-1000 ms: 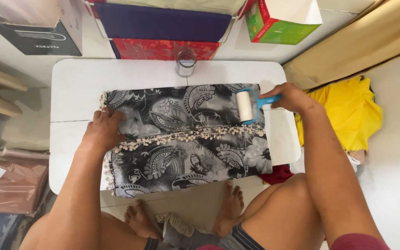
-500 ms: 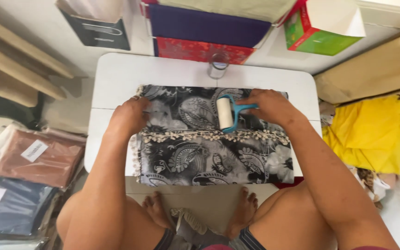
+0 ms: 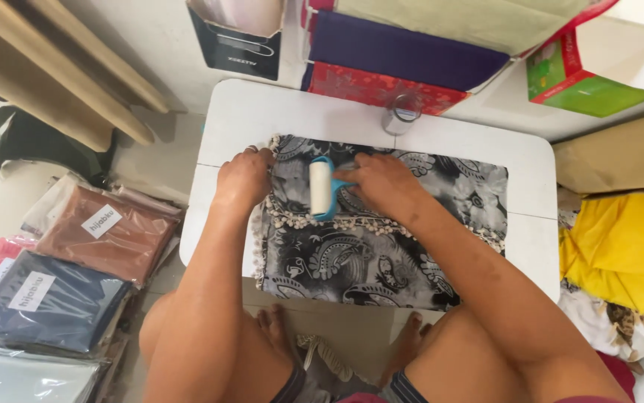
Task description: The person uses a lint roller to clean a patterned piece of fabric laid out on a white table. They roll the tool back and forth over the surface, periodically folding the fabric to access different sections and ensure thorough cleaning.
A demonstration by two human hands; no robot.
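Observation:
A folded black and grey paisley cloth [image 3: 381, 246] with a white beaded trim lies across a small white table [image 3: 262, 112]. My right hand [image 3: 381, 183] grips the blue handle of a lint roller [image 3: 320, 188], whose white roll rests on the cloth's left part. My left hand [image 3: 243, 177] presses flat on the cloth's upper left corner, just left of the roller. My knees and bare feet show below the table's near edge.
A clear tape roll [image 3: 401, 112] stands at the table's far edge. Purple and red boxes [image 3: 396, 63] and a green box [image 3: 583, 82] lie beyond it. Packed cloths [image 3: 102, 231] in clear bags are stacked on the floor at left. Yellow fabric [image 3: 620, 246] lies at right.
The lint roller has travelled leftward across the cloth, from its right end towards my left hand. My left hand has stayed on the cloth's left corner.

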